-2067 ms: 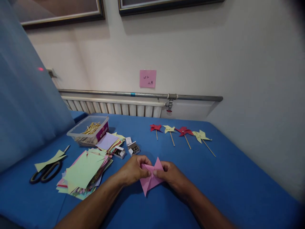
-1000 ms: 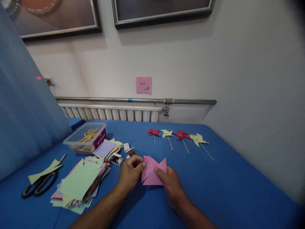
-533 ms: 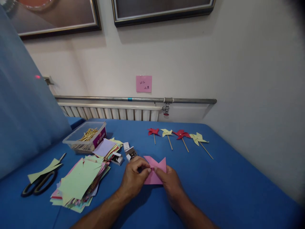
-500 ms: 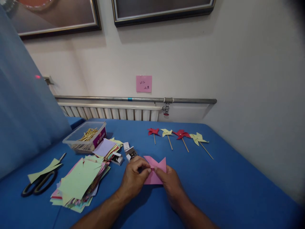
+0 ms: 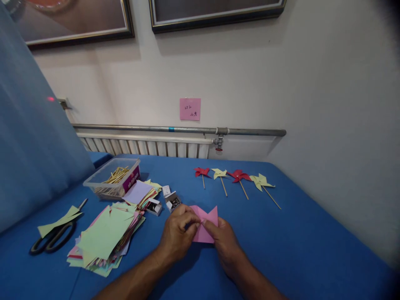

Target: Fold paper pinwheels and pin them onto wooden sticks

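Note:
A pink sheet of paper (image 5: 204, 235) with cut, pointed corners at its top is held above the table between my two hands. My right hand (image 5: 229, 241) grips its right side, thumb lying on the front and fingers behind. My left hand (image 5: 179, 231) is closed at the paper's left side, thumb and forefinger pinched near its middle, close to my right thumb. Whether a small item sits in that pinch I cannot make out. Just beyond my left hand stand small open boxes of metal pins, one box (image 5: 173, 202) nearly behind the knuckles and another box (image 5: 154, 207) further left.
Finished pinwheels on sticks, red (image 5: 239, 176) and pale yellow (image 5: 261, 181), lie at the back right. On the left are stacked coloured papers (image 5: 106, 233), black-handled scissors (image 5: 58, 239) under a green scrap, and a clear tub (image 5: 109, 179) of wooden sticks. A blue curtain (image 5: 34, 137) hangs at far left.
My left hand's fingers have closed in further toward the paper's middle, covering more of its left side. My right hand keeps its hold. The view has shifted slightly.

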`<state>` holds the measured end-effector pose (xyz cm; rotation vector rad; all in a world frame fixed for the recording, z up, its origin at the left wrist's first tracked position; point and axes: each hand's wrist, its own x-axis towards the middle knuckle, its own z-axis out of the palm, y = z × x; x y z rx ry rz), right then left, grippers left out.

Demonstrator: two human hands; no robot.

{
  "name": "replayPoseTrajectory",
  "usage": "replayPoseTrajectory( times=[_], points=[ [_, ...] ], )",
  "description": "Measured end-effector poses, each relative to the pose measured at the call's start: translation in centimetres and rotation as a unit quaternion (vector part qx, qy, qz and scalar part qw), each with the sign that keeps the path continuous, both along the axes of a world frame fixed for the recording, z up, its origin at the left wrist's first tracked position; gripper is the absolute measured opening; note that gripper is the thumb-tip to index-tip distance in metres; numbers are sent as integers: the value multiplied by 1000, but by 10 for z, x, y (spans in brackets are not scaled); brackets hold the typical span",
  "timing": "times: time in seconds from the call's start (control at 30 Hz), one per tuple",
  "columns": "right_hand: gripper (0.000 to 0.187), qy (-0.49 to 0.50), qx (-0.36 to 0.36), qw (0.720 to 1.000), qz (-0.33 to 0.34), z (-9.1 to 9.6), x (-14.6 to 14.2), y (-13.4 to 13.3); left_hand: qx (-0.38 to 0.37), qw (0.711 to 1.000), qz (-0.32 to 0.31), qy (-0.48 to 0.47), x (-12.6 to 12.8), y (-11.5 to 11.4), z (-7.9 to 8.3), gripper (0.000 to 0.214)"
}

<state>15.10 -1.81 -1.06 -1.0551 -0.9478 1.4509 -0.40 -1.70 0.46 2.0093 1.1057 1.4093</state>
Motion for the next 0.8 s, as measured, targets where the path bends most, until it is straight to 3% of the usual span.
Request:
replayPoseTrajectory(
  times=[0.4, 0.8],
  points=[
    [50, -32, 15, 999, 13, -10, 5, 3, 66, 992, 15, 108, -5, 0, 5, 24],
    [55, -2, 19, 999, 49, -4, 5, 3, 176, 965, 52, 188, -5, 0, 6, 27]
  ],
)
